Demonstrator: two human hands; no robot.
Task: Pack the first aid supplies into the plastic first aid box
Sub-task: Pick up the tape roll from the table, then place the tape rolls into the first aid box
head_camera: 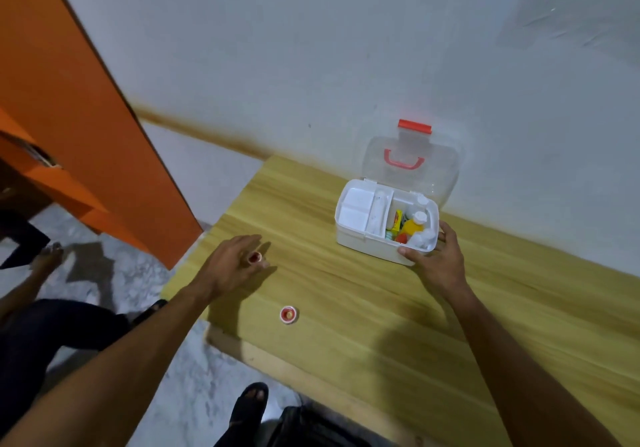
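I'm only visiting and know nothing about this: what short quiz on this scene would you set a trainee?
1. True or false: the first aid box has its clear lid shut.
2. Which hand grips the box's near corner? A: left hand. B: right hand.
3. Fill in: besides the small red pot pinched in the left hand's fingers, ___ loose red pot lies on the wooden table.
Key: 1 false; 2 B; 3 one.
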